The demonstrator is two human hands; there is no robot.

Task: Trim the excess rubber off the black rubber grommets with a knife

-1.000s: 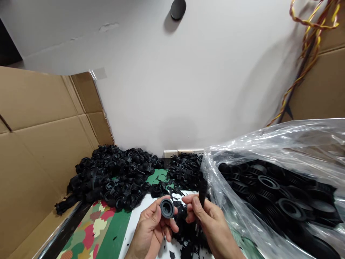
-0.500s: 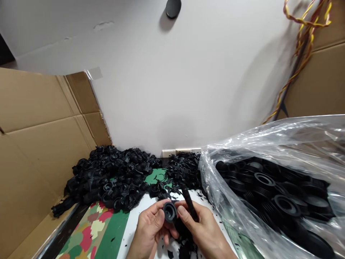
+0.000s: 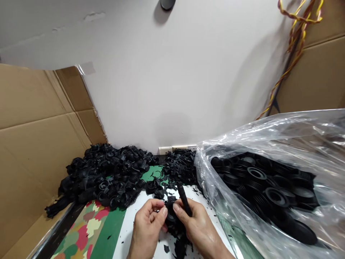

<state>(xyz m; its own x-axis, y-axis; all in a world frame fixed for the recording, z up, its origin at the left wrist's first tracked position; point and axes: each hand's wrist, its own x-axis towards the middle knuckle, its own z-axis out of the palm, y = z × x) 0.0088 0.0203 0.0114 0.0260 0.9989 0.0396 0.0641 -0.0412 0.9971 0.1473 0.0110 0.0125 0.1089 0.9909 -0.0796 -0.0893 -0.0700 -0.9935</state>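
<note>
Between my two hands, low in the view, is a small round black rubber part (image 3: pixel 170 213). My left hand (image 3: pixel 149 226) is closed, its thumb and fingers pinching at the part's left edge. A slim black pen-shaped tool (image 3: pixel 183 198) is gripped in my right hand (image 3: pixel 199 223), its upper end rising past the index finger and its lower end hidden. The right thumb rests against the part's right side. Black scraps (image 3: pixel 181 248) lie under the hands on a white sheet (image 3: pixel 126 233).
At left, a heap of ribbed black rubber pieces (image 3: pixel 107 172) lies against a cardboard panel (image 3: pixel 40 144). Thin black scraps (image 3: pixel 181 165) are piled by the wall. A clear plastic bag (image 3: pixel 212 196) at right holds many ribbed black parts (image 3: pixel 275 198). Twisted wires (image 3: pixel 296 46) hang above it.
The rubber part has turned, so its open round face no longer points at me. My left hand has rotated, fingers curling in. The whole view has shifted slightly.
</note>
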